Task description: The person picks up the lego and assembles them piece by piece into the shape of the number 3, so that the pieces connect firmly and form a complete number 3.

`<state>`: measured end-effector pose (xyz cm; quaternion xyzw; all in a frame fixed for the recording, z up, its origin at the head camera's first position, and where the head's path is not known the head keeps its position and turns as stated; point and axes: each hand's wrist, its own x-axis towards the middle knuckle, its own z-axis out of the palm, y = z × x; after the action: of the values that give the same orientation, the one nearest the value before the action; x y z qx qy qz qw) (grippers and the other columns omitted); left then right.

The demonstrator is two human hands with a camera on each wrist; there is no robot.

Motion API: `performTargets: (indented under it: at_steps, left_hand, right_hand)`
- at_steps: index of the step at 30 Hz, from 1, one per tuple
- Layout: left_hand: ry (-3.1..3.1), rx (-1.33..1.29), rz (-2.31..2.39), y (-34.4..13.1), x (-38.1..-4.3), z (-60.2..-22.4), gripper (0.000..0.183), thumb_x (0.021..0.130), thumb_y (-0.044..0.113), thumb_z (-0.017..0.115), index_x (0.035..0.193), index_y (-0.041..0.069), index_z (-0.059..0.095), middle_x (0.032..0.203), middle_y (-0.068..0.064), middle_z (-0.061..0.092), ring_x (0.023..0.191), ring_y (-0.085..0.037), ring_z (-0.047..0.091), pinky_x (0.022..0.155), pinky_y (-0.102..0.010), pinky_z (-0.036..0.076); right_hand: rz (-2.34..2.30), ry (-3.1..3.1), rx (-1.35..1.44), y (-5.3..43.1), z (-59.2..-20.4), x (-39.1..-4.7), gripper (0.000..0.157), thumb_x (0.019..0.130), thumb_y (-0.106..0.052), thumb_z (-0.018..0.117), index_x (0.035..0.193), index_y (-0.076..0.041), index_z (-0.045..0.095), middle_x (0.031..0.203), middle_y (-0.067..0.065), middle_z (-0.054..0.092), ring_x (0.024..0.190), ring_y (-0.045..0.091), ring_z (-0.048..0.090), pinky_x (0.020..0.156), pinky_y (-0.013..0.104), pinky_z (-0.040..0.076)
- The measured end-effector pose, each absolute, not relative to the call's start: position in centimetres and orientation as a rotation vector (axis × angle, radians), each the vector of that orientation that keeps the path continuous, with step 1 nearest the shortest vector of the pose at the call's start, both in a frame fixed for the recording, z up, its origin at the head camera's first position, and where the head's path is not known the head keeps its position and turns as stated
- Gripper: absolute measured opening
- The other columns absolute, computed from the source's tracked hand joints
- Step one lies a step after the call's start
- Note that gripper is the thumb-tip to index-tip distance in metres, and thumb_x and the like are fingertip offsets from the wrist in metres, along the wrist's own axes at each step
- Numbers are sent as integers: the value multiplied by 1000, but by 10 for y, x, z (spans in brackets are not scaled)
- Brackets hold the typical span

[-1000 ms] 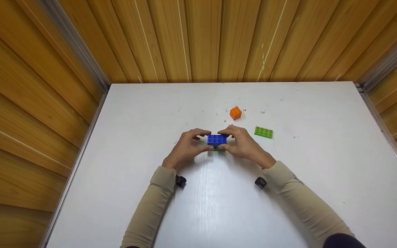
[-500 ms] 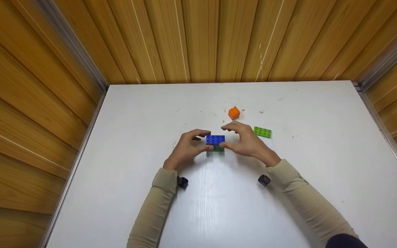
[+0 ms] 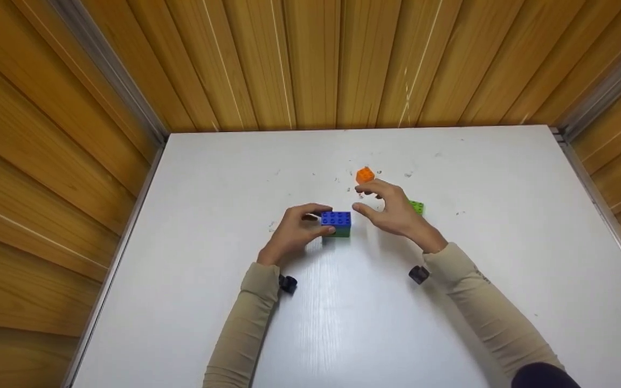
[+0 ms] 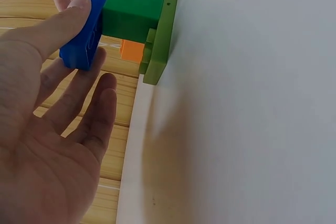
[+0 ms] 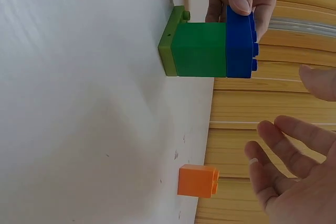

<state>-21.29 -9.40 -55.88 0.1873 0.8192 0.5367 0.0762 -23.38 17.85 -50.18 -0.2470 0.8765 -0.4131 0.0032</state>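
Observation:
My left hand [image 3: 297, 229] pinches a flat blue building brick [image 3: 336, 219] between thumb and fingers at its left end. That blue brick tops a stack: under it is a dark green brick [image 5: 202, 50], and at the bottom a light green plate [image 4: 161, 45] lies on the table. In the left wrist view, part of the plate sticks out past the green brick. My right hand [image 3: 394, 212] is apart from the stack, fingers spread and holding nothing. Just beyond its fingertips stands an orange brick [image 3: 365, 175]. A second light green plate [image 3: 417, 207] is partly hidden behind this hand.
The white table [image 3: 208, 178] ends at a wood-panelled wall [image 3: 316, 64] at the back, with more panels at the sides. Small dark marks dot the tabletop around the orange brick.
The right hand has let go of the blue brick and moved right and away from me, towards the orange brick. The left hand keeps its hold on the stack.

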Motion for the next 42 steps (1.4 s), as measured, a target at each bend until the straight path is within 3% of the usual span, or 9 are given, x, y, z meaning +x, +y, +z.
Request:
performTargets:
  at_steps: [11, 21, 30, 42]
  left_hand:
    - [2476, 539, 1627, -94, -212, -558, 48, 92, 28, 87, 136, 12, 74, 132, -3, 74, 120, -22, 69, 109, -41, 55]
    - [2462, 507, 1629, -94, -213, -554, 53, 92, 29, 87, 139, 9, 71, 135, -2, 73, 123, -22, 68, 110, -44, 55]
    - [2447, 465, 1615, -91, -211, -555, 54, 91, 31, 88, 140, 14, 71, 136, 1, 72, 123, -22, 67, 112, -44, 54]
    - [2441, 508, 1624, -91, -212, -556, 54, 92, 30, 87, 140, 10, 71, 137, -1, 72, 123, -22, 68, 109, -41, 56]
  right_hand:
    - [-1352, 2826, -660, 182, -506, -248, 48, 95, -27, 82, 133, 0, 71, 130, 22, 70, 123, 42, 64, 104, 61, 52]
    - [-1330, 2891, -479, 180, -511, -265, 69, 90, -35, 87, 143, 1, 63, 140, 22, 65, 130, 42, 59, 110, 59, 49]
    - [-1296, 2934, -414, 176, -518, -277, 68, 89, -37, 87, 141, 0, 64, 138, 21, 65, 129, 43, 59, 110, 57, 49]
    - [-1303, 2986, -299, 169, -529, -291, 69, 88, -35, 88, 140, 5, 64, 134, 23, 65, 126, 44, 61, 109, 55, 51]
